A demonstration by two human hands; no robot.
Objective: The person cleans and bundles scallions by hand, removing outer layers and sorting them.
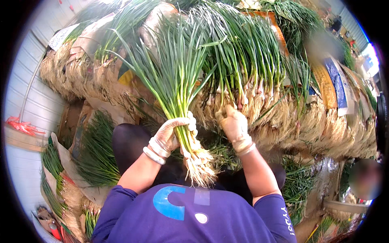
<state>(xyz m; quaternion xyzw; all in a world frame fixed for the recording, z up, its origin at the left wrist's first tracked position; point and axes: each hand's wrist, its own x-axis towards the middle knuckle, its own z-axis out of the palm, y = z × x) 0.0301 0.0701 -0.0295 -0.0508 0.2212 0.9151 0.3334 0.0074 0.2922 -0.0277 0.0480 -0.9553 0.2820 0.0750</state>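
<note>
Now, mid-frame, the left hand (170, 129) wraps its fingers round a leafy bunch (175, 83); the right hand (235, 126), fingers curled, sits at the upper-centre pile (249, 60), hold unclear.

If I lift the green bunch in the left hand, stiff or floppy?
The green bunch will probably flex toward its tips, since its long, thin leaves fan out above the left hand. The paler stems, gathered in its grip, look firmer and should move together. The stringy roots hang loose below, so they may sway or snag.

White ribbed wall (28, 87), red plastic strands (24, 126) at left, yellow sacking (324, 86) at right
</note>
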